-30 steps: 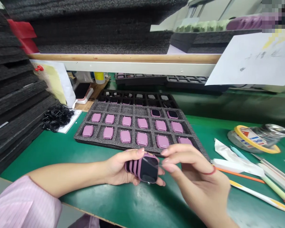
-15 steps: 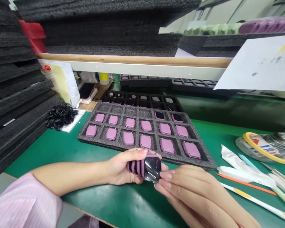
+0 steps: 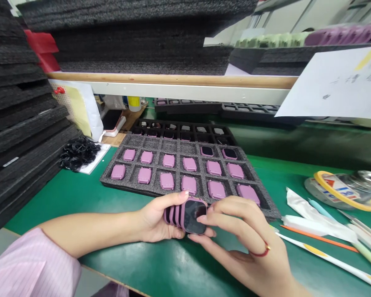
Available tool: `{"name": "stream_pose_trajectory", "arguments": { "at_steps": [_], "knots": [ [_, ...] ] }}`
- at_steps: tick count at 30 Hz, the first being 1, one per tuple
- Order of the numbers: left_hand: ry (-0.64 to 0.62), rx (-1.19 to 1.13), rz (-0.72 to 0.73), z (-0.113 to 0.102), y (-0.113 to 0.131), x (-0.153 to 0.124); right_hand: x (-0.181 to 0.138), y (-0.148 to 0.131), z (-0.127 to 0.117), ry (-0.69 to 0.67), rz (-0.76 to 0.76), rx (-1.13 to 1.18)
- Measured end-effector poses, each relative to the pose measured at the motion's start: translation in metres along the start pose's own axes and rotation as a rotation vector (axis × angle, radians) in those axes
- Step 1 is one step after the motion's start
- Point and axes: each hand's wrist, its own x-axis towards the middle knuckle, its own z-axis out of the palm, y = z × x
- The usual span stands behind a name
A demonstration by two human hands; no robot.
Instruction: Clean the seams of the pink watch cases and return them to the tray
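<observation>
My left hand (image 3: 156, 220) is closed round a stack of pink watch cases (image 3: 181, 214) held on edge just above the green table. The front case shows a dark glossy screen. My right hand (image 3: 244, 239) reaches in from the right, its fingertips pressed on that screen and the case's right edge. Just behind my hands lies a grey foam tray (image 3: 142, 187) with several pink watch cases face down in its pockets and two cases (image 3: 218, 152) with dark screens up at its far right.
A black tray (image 3: 179, 130) with small parts sits behind the foam tray. Black rings (image 3: 77, 152) are piled at left beside stacked dark foam sheets (image 3: 21, 123). To the right lie sticks and white wrappers (image 3: 321, 222) and a tape roll (image 3: 343, 185). A shelf edge (image 3: 173, 80) hangs overhead.
My right hand pulled away from the front case, dropped low, then came back with fingertips on the screen. The shiny film seen at the screen earlier no longer shows.
</observation>
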Motion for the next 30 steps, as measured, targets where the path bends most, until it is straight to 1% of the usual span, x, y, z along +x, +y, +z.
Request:
{"name": "stream_pose_trajectory", "arguments": {
  "at_steps": [5, 8, 10, 15, 16, 17, 18, 21, 23, 25, 28, 30],
  "knots": [
    [-0.003, 0.022, 0.027, -0.002, -0.002, 0.001, 0.0, -0.003, 0.0, -0.06, 0.157, 0.154],
    [0.024, 0.032, 0.039, 0.0, -0.002, 0.001, -0.001, -0.004, 0.001, -0.032, 0.226, 0.23],
    [0.009, 0.033, 0.031, 0.001, -0.002, 0.001, -0.003, -0.004, 0.001, 0.052, 0.28, 0.279],
    [-0.165, 0.014, 0.023, 0.003, -0.002, 0.001, -0.006, -0.009, 0.001, 0.379, 0.482, 0.401],
    [-0.185, 0.002, 0.02, 0.002, -0.002, 0.0, -0.007, -0.009, 0.0, 0.411, 0.503, 0.405],
    [-0.202, -0.01, 0.014, 0.002, -0.001, 0.0, -0.007, -0.01, 0.0, 0.41, 0.497, 0.41],
    [-0.217, -0.02, 0.009, 0.002, -0.001, 0.0, -0.008, -0.01, 0.0, 0.371, 0.47, 0.413],
    [-0.224, -0.037, 0.008, 0.001, 0.0, -0.001, -0.009, -0.01, 0.001, 0.133, 0.35, 0.393],
    [-0.215, -0.037, 0.008, 0.002, 0.001, -0.001, -0.011, -0.012, 0.004, 0.009, 0.319, 0.364],
    [-0.204, -0.03, 0.01, 0.002, 0.001, -0.001, -0.012, -0.014, 0.007, -0.049, 0.333, 0.351],
    [-0.194, -0.014, 0.029, 0.001, -0.001, 0.001, -0.012, -0.014, 0.011, -0.101, 0.369, 0.347],
    [-0.19, -0.016, 0.023, 0.001, -0.003, 0.001, -0.011, -0.012, 0.013, -0.135, 0.357, 0.326]
  ]
}}
